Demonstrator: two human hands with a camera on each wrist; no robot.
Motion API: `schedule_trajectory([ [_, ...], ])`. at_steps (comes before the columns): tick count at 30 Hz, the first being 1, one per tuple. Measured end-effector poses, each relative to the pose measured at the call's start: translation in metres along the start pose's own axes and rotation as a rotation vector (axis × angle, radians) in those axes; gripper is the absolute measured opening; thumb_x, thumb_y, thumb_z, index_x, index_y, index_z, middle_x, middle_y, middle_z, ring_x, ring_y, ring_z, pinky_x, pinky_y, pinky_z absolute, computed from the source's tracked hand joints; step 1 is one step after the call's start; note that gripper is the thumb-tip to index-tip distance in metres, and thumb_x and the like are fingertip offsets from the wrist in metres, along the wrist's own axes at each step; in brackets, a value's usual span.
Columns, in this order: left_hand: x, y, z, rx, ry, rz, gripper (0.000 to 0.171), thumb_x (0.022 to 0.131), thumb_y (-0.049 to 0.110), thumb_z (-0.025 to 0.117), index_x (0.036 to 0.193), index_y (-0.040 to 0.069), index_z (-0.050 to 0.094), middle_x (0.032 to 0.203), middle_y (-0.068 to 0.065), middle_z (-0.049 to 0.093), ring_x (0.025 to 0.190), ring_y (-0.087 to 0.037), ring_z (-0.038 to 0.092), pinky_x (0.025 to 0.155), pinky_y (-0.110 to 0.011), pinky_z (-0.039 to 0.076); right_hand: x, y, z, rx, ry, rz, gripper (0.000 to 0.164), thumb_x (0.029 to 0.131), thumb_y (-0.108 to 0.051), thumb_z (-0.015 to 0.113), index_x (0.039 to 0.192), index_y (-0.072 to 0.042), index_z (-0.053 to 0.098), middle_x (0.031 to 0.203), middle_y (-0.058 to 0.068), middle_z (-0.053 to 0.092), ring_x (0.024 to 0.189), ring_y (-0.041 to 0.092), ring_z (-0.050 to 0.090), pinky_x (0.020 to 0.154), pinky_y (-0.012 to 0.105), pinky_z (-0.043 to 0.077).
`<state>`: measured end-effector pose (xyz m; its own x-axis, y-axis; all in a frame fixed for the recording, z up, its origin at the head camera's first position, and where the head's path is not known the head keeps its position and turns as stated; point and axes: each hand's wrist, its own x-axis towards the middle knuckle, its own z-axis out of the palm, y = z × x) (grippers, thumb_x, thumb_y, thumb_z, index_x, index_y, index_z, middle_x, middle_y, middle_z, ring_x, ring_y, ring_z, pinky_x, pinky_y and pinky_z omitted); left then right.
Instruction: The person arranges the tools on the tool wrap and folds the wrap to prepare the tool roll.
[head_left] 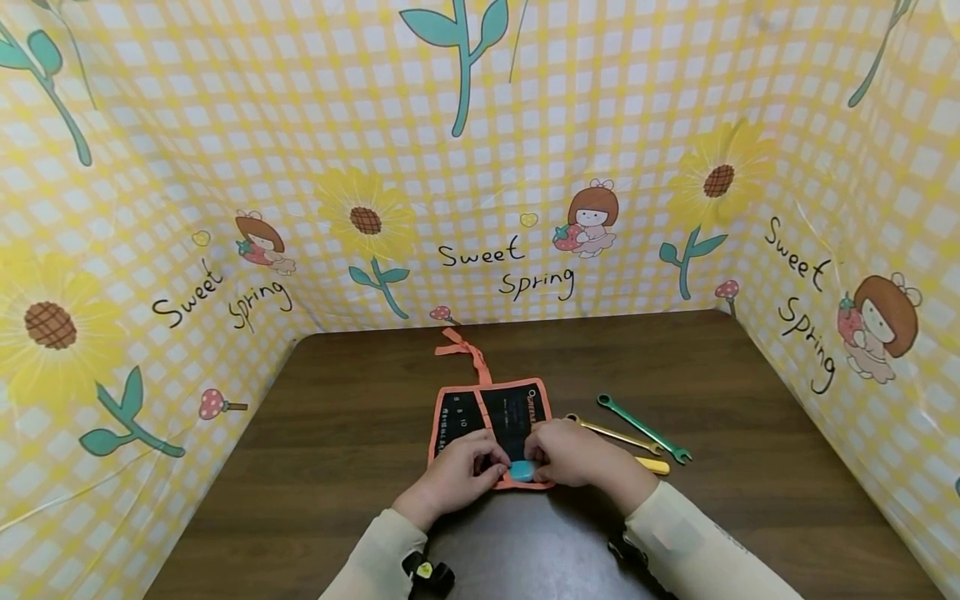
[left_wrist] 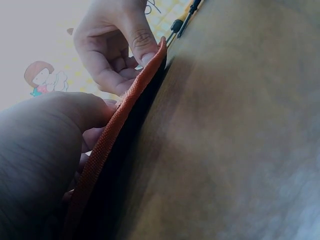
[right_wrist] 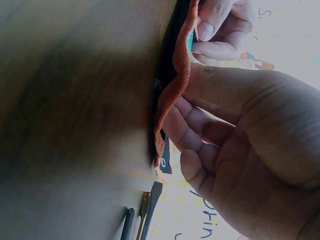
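Blue piece point(head_left: 522, 472) at near edge of black pouch point(head_left: 514, 425), orange trim point(right_wrist: 179, 84). Left hand point(head_left: 463, 472) and right hand point(head_left: 567, 454) at the piece's 2 ends, fingers bent, nearly closed; can't tell if either pinches piece or pouch. On table point(head_left: 300, 475), right: green wrench point(head_left: 643, 427), gold wrench point(head_left: 618, 435), yellow handle point(head_left: 654, 466).

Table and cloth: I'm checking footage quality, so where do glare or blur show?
Head: pale sheen on the near part of the table; left wrist: cloth washed out, table grain blurred; right wrist: table dim and soft, pouch edge crisper.
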<state>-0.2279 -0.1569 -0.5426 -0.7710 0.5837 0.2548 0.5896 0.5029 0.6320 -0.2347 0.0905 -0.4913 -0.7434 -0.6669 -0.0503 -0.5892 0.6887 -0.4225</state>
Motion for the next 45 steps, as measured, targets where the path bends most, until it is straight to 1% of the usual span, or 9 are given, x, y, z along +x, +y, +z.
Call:
schedule_trajectory([
  [8,0.0,0.003,-0.003,-0.012,0.007,-0.021,0.008,0.101,0.02,0.073,0.104,0.025,0.078,0.098,0.014,0.058,0.076,-0.007,0.055,0.068,-0.026,0.051,0.0,0.004,0.003,-0.017,0.012,-0.027,0.014,0.086,-0.017,0.087,0.084,-0.023,0.074,0.081,-0.009,0.058,0.068,0.007,0.052,0.064,0.029,0.046],
  [12,0.001,0.004,-0.007,0.06,0.045,-0.041,0.009,0.103,0.02,0.07,0.107,0.024,0.077,0.1,0.015,0.059,0.082,-0.005,0.057,0.073,-0.027,0.052,-0.002,0.003,0.002,-0.017,0.016,-0.044,0.012,0.087,-0.016,0.086,0.086,-0.021,0.076,0.082,-0.009,0.058,0.069,0.007,0.052,0.065,0.029,0.046],
  [16,0.001,0.004,-0.011,0.131,0.066,-0.057,0.008,0.102,0.022,0.072,0.106,0.027,0.077,0.099,0.017,0.058,0.082,-0.004,0.057,0.073,-0.027,0.051,-0.003,0.004,0.0,-0.016,0.033,-0.062,0.01,0.087,-0.016,0.086,0.091,-0.019,0.078,0.084,-0.009,0.059,0.071,0.007,0.053,0.069,0.029,0.047],
  [20,0.0,0.002,-0.011,0.146,0.061,-0.06,0.009,0.101,0.023,0.073,0.107,0.029,0.077,0.099,0.018,0.059,0.084,-0.003,0.057,0.075,-0.027,0.052,-0.007,0.007,-0.001,0.018,0.062,-0.079,0.011,0.088,-0.015,0.085,0.098,-0.015,0.079,0.089,-0.007,0.062,0.076,0.008,0.057,0.072,0.029,0.05],
  [26,0.0,0.0,-0.01,0.158,0.036,-0.065,0.017,0.103,0.023,0.071,0.116,0.032,0.077,0.102,0.018,0.06,0.085,-0.002,0.058,0.075,-0.028,0.052,-0.02,0.019,-0.007,0.086,0.106,-0.078,0.015,0.089,-0.011,0.083,0.104,-0.012,0.079,0.094,-0.007,0.065,0.081,0.009,0.062,0.077,0.032,0.053],
  [33,0.0,-0.002,-0.008,0.21,-0.019,-0.084,0.023,0.106,0.024,0.066,0.121,0.037,0.078,0.096,0.017,0.054,0.071,-0.002,0.05,0.064,-0.025,0.046,-0.04,0.039,-0.014,0.155,0.157,-0.029,0.013,0.093,-0.01,0.08,0.106,-0.013,0.08,0.096,-0.008,0.064,0.081,0.005,0.061,0.074,0.031,0.054],
  [37,0.0,-0.005,-0.008,0.215,-0.021,-0.09,0.023,0.106,0.023,0.065,0.119,0.037,0.078,0.097,0.017,0.054,0.073,-0.002,0.051,0.065,-0.026,0.046,-0.05,0.049,-0.018,0.196,0.183,-0.011,0.014,0.094,-0.01,0.079,0.108,-0.014,0.08,0.099,-0.01,0.065,0.084,0.004,0.062,0.077,0.031,0.055],
  [42,0.0,-0.007,-0.008,0.216,-0.017,-0.091,0.02,0.106,0.023,0.065,0.114,0.037,0.078,0.101,0.017,0.056,0.082,-0.002,0.054,0.071,-0.028,0.049,-0.061,0.06,-0.022,0.245,0.227,-0.004,0.014,0.094,-0.009,0.078,0.108,-0.012,0.08,0.099,-0.005,0.068,0.085,0.006,0.062,0.076,0.031,0.055],
  [45,0.0,-0.008,-0.008,0.207,-0.02,-0.1,0.018,0.106,0.024,0.066,0.11,0.037,0.076,0.101,0.017,0.056,0.081,-0.003,0.054,0.071,-0.027,0.049,-0.067,0.067,-0.025,0.252,0.264,-0.001,0.013,0.095,-0.008,0.078,0.107,-0.012,0.08,0.1,-0.003,0.07,0.086,0.006,0.063,0.076,0.032,0.055],
])
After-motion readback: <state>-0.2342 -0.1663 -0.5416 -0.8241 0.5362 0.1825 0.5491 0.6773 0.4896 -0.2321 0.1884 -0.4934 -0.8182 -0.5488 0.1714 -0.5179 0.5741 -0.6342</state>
